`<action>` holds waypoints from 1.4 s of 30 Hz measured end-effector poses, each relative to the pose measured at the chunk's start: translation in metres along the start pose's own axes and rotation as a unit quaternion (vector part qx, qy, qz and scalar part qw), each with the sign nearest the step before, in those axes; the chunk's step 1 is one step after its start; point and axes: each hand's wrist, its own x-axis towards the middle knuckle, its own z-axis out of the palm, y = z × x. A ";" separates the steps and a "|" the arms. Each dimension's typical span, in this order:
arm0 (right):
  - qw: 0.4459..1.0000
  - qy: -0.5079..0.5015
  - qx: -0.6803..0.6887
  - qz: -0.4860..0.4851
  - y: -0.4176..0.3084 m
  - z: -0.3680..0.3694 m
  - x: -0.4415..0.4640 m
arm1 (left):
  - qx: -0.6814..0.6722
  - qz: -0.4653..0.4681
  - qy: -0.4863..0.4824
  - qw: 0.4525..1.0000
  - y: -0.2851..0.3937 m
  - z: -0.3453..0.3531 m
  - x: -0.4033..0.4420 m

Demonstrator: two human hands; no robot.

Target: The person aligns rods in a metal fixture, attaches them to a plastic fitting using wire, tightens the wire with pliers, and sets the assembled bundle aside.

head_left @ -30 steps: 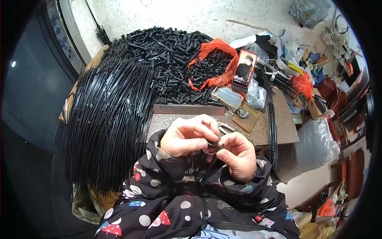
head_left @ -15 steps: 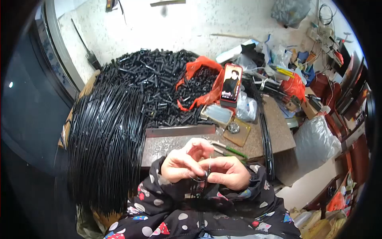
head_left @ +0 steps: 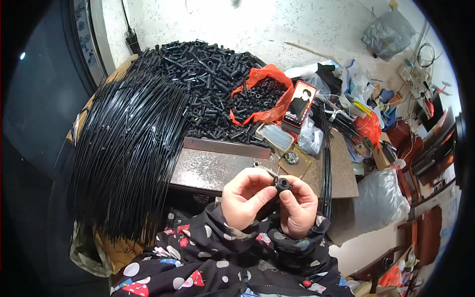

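Observation:
A small black ring-shaped plastic part [head_left: 282,184] with a round hole is held up just past the table's front edge. My left hand [head_left: 246,199] pinches it from the left, thumb on its near side. From the right, the thumb and fingers of my right hand [head_left: 298,210] close on the same part. Thin light-coloured pins stick up near my fingertips; whether I hold them I cannot tell. Behind my hands lies a tool [head_left: 260,166], mostly hidden. A yellowish square board [head_left: 303,166] with a cluster of small metal pieces [head_left: 291,158] lies just beyond.
Long thin black rods [head_left: 128,148] hang over the table's left side. A heap of black tubes [head_left: 198,74] lies behind a metal strip [head_left: 225,147]. Nearby are a red plastic bag [head_left: 284,79] of black rings, a phone [head_left: 299,105] and a box of pale sticks [head_left: 276,136].
My view has shifted, so the table sits differently in it. My hands are now raised towards the table's edge, and the black ring-shaped part shows plainly between my fingers.

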 end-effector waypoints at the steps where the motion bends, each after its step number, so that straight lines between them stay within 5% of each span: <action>1: 1.000 -0.001 0.001 0.015 -0.003 0.001 -0.001 | 0.028 0.012 -0.043 0.999 -0.002 -0.009 0.002; 3: 0.997 -0.010 -0.076 -0.006 -0.004 -0.003 0.001 | 0.082 0.039 -0.102 0.991 -0.001 -0.020 0.005; 6: 0.973 -0.021 -0.223 -0.062 -0.013 0.003 0.000 | 0.070 -0.011 -0.065 0.995 0.015 -0.007 -0.001; 10: 0.983 -0.137 0.005 0.125 -0.009 -0.021 0.009 | 0.282 0.108 -0.073 0.950 0.015 -0.014 -0.007; 15: 0.989 -0.109 -0.053 0.082 -0.005 -0.008 0.007 | 0.304 0.154 -0.166 0.925 0.016 -0.016 0.006; 18: 0.979 -0.114 -0.114 0.121 -0.008 -0.007 0.007 | 0.074 -0.058 -0.214 0.972 0.009 -0.018 -0.017; 19: 0.976 -0.128 -0.132 0.112 -0.016 -0.002 0.008 | 0.085 -0.059 -0.263 0.959 0.009 -0.021 -0.019; 22: 0.950 -0.109 -0.293 0.003 -0.030 0.008 0.007 | 0.003 -0.205 -0.255 0.945 0.024 -0.021 -0.011; 25: 0.774 -0.041 -0.535 -0.336 -0.044 0.016 0.005 | -0.039 -0.194 -0.209 0.958 0.023 -0.031 -0.001; 28: 0.616 0.012 -0.659 -0.431 -0.046 0.031 -0.005 | -0.010 -0.123 -0.165 0.979 0.023 -0.026 0.001; 29: 0.628 0.002 -0.657 -0.417 -0.047 0.032 -0.004 | 0.026 -0.097 -0.146 0.984 0.021 -0.024 -0.001; 33: 0.862 -0.071 -0.462 -0.197 -0.039 0.021 -0.004 | 0.169 0.017 -0.091 0.981 0.014 -0.013 -0.010; 36: 0.874 -0.112 -0.398 -0.254 -0.028 0.009 -0.009 | 0.156 0.065 -0.047 0.984 0.011 -0.015 -0.013; 38: 0.786 -0.159 -0.476 -0.362 -0.015 -0.020 -0.007 | 0.046 0.036 -0.050 0.997 0.022 -0.028 -0.005; 40: 0.772 -0.102 -0.591 -0.213 0.014 -0.058 0.000 | 0.054 0.034 -0.086 0.994 0.032 -0.041 0.003; 42: 0.627 -0.041 -0.770 -0.109 0.046 -0.094 -0.002 | 0.138 0.010 -0.117 0.983 0.033 -0.051 0.008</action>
